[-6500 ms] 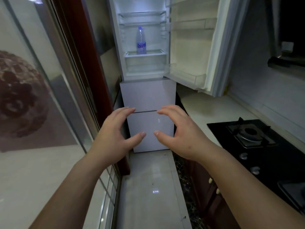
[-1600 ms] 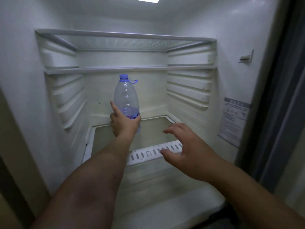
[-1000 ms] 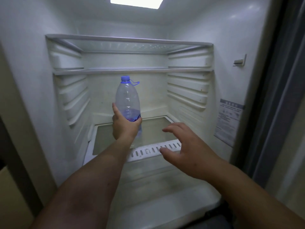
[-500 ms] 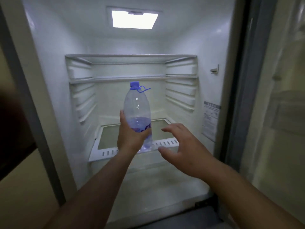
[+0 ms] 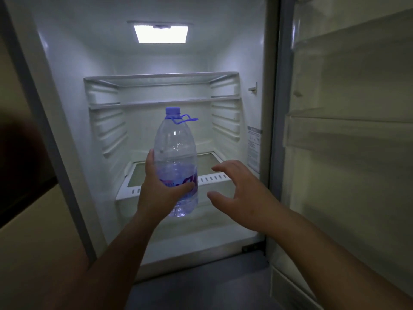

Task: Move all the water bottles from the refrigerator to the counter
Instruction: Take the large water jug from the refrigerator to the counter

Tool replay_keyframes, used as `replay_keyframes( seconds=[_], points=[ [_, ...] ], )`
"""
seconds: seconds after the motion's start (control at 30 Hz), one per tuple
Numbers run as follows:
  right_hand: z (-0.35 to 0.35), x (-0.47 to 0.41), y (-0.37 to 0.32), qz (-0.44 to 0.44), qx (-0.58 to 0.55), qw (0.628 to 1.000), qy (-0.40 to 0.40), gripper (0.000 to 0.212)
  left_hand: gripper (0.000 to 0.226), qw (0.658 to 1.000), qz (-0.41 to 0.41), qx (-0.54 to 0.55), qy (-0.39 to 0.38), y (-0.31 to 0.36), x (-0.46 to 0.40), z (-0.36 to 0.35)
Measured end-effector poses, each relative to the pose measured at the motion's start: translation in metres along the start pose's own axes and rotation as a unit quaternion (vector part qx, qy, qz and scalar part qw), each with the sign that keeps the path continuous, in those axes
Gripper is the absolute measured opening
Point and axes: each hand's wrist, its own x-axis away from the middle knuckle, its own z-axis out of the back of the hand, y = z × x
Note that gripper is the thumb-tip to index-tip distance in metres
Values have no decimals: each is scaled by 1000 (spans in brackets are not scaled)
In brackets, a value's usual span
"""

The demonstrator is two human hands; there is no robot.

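A clear plastic water bottle point(image 5: 175, 148) with a blue cap, a blue carry loop and a purple label stands upright in the air in front of the open refrigerator point(image 5: 67, 86). My left hand point(image 5: 159, 189) grips it round its lower part, thumb across the label. The bottle is lifted clear of the glass shelf point(image 5: 207, 163) behind it. Just to the right, my right hand point(image 5: 239, 193) hovers with spread, relaxed fingers and holds nothing. No other bottle shows on the shelves.
The refrigerator door point(image 5: 348, 130) stands open on the right, its racks bare. Two more shelves point(image 5: 161, 101) sit above inside, under the lit ceiling lamp point(image 5: 161, 34). A cream wall point(image 5: 26, 253) lies on the left.
My left hand has drawn the bottle off the shelf and out toward me. The view has backed away from the refrigerator, showing more of the door. My right hand stays open beside the bottle.
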Motion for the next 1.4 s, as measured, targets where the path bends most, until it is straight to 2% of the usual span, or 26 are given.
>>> replay_keyframes(
  seconds=[0.23,0.47,1.07,1.2,1.4],
  points=[
    [12,28,-8,15,-9,1000,10,68,121,999,-25,32,-23,21,35,9],
    [23,49,-20,13,-14,1000,22,51,122,998,-27,48,-30,37,56,20],
    [29,141,-78,-51,23,997,46,53,126,991,-14,122,-56,68,136,48],
    [44,181,-91,-75,32,993,79,57,125,986,-28,146,-74,86,161,39],
    [74,239,-111,-123,38,983,133,47,119,978,-22,169,-120,116,204,25]
  ],
)
